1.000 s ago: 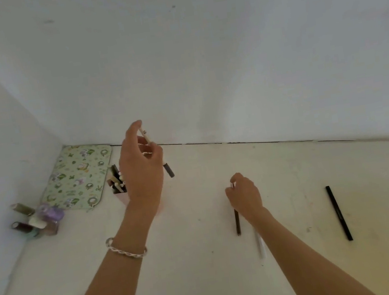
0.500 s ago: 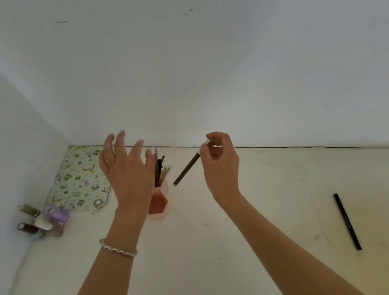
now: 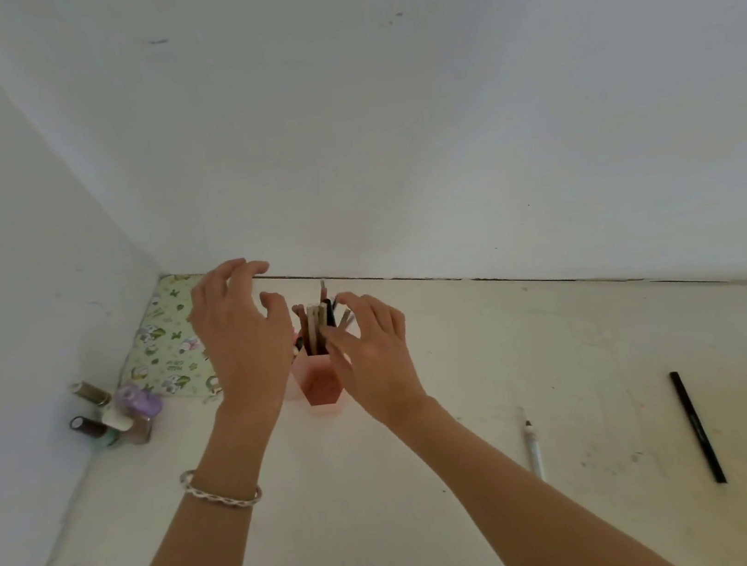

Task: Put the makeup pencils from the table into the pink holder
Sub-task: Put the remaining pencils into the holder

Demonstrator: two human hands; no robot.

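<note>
The pink holder (image 3: 318, 384) stands on the white table near the back wall, with several makeup pencils (image 3: 316, 326) upright in it. My left hand (image 3: 239, 339) hovers just left of the holder, fingers spread and holding nothing. My right hand (image 3: 371, 348) is at the holder's right side, its fingers loosely curved beside the pencil tops; I see no pencil gripped in it. A white pencil (image 3: 533, 445) lies on the table to the right. A black pencil (image 3: 697, 426) lies further right.
A green patterned pouch (image 3: 163, 348) lies in the back left corner. Several nail polish bottles (image 3: 112, 414) are grouped against the left wall. White walls close off the table at the back and on the left.
My right hand lifted a brown pencil off the table, carried it left to the holder, and no longer holds it. My left hand released its pencil into the holder and opened.
</note>
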